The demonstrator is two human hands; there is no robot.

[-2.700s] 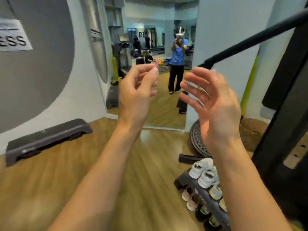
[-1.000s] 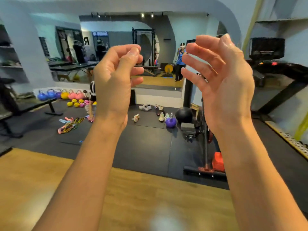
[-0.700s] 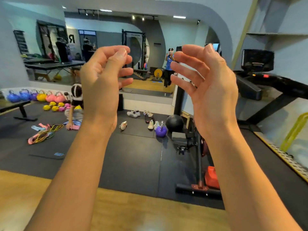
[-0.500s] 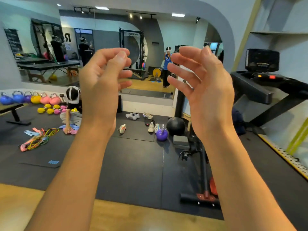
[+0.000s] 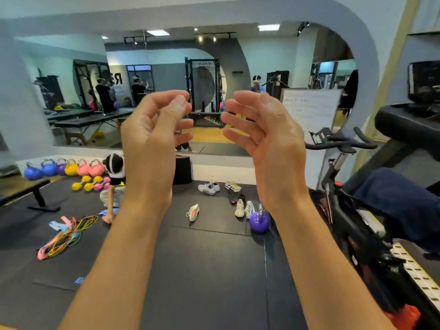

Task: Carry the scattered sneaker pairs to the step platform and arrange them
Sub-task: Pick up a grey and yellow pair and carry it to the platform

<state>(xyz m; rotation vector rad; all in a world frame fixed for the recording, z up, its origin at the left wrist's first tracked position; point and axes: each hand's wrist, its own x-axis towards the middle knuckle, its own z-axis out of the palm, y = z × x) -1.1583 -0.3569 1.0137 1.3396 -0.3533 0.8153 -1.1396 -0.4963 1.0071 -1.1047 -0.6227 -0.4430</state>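
the left hand (image 5: 152,136) and right hand (image 5: 271,139) are bare, on bare forearms (image 5: 114,258), with short trimmed nails (image 5: 180,101).

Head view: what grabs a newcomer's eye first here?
The left hand and right hand fill mid-frame, raised, fingers loosely curled, holding nothing. Beyond them, scattered sneakers lie on the black mat beside a purple kettlebell. At far left sit a row of bright kettlebells and a tangle of coloured bands.

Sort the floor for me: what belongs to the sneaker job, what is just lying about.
Job: white sneaker pair, beige sneaker pair, black sneaker pair, lone orange-striped sneaker, cream sneaker, white-and-blue sneaker.
Lying about: purple kettlebell, resistance bands, kettlebell row, dumbbells, exercise bike.
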